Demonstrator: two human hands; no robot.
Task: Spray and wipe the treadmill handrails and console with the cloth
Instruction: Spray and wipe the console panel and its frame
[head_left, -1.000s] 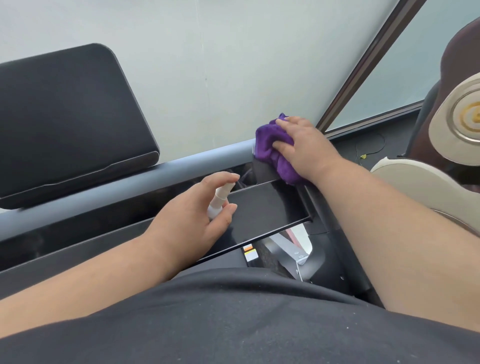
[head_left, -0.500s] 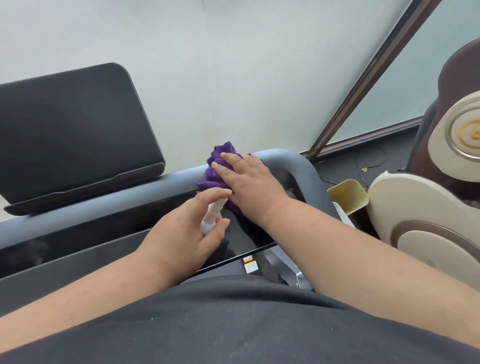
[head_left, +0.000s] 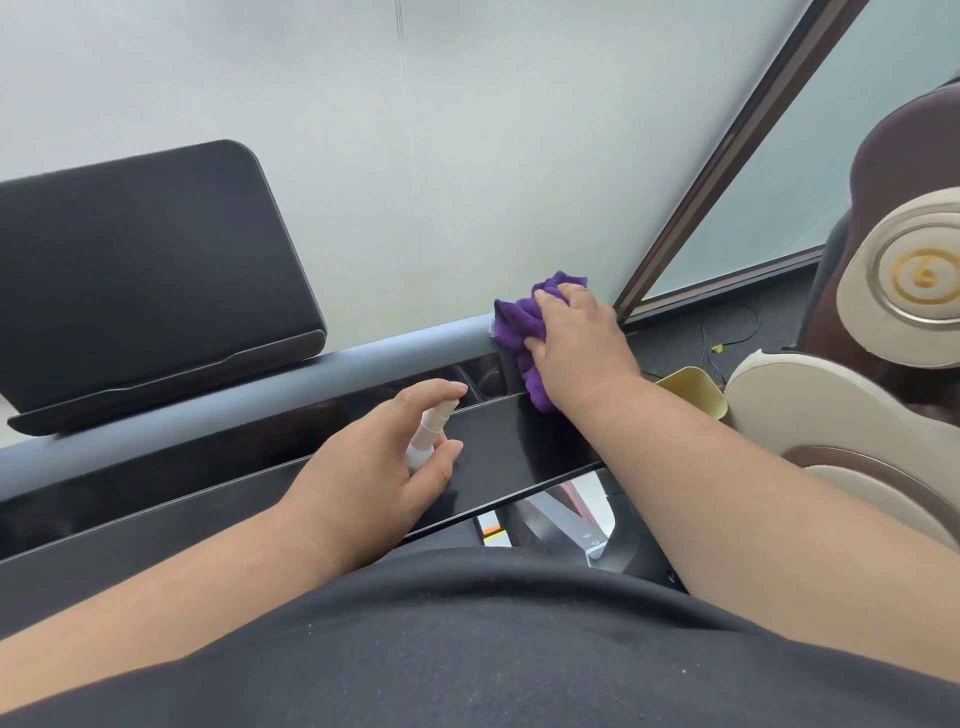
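My right hand (head_left: 576, 343) presses a bunched purple cloth (head_left: 519, 327) onto the right end of the grey handrail bar (head_left: 291, 387), where the bar bends. My left hand (head_left: 374, 478) holds a small white spray bottle (head_left: 428, 434), forefinger on its top, above the glossy black console panel (head_left: 519, 457). A dark tilted screen (head_left: 140, 270) stands behind the bar at the left. Most of the bottle is hidden inside my fist.
A brown and cream massage chair (head_left: 883, 322) stands close on the right, with a yellow bin (head_left: 691, 389) between it and the treadmill. A frosted glass wall with a dark frame post (head_left: 727, 156) runs behind. Cables lie on the dark floor (head_left: 727, 332).
My right hand has slid the cloth to the right along the bar, back to its right end. My left hand with the bottle has stayed in place.
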